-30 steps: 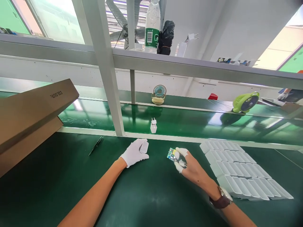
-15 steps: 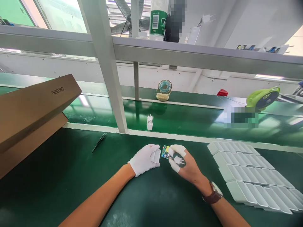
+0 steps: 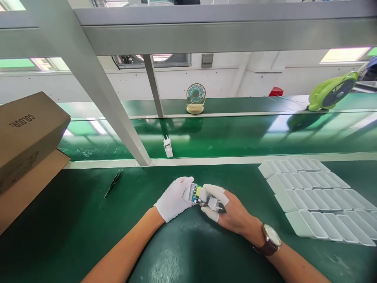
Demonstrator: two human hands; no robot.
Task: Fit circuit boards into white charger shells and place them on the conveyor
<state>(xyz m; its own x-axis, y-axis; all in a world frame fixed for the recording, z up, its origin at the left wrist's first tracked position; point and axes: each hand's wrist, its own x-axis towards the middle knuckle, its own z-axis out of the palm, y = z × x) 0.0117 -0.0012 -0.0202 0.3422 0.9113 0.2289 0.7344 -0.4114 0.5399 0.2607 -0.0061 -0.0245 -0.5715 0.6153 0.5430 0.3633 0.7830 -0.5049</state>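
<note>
My left hand [image 3: 174, 201], in a white glove, is closed around a small white charger housing [image 3: 186, 193]. Between the fingers of my right hand [image 3: 237, 212], whose thumb and fingertips wear white covers, is a circuit board [image 3: 198, 193] with a yellow component. A white plug piece with pins [image 3: 214, 203] sits at the right end of the board, close to my palm. The board's left end meets the housing's open side; how deep it reaches inside I cannot tell. Both hands are just above the dark green table.
Rows of white housings [image 3: 316, 198] lie at the right. Black tweezers [image 3: 113, 183] rest on the table at left, near cardboard boxes [image 3: 32, 133]. A white charger [image 3: 167, 147] stands on the green belt [image 3: 235, 135] beyond a metal post [image 3: 100, 90]. Two small fans [image 3: 196, 98] stand farther back.
The circuit board has come left to the housing, closing the gap between them. My hands are closer together. The camera view has tilted down and shifted.
</note>
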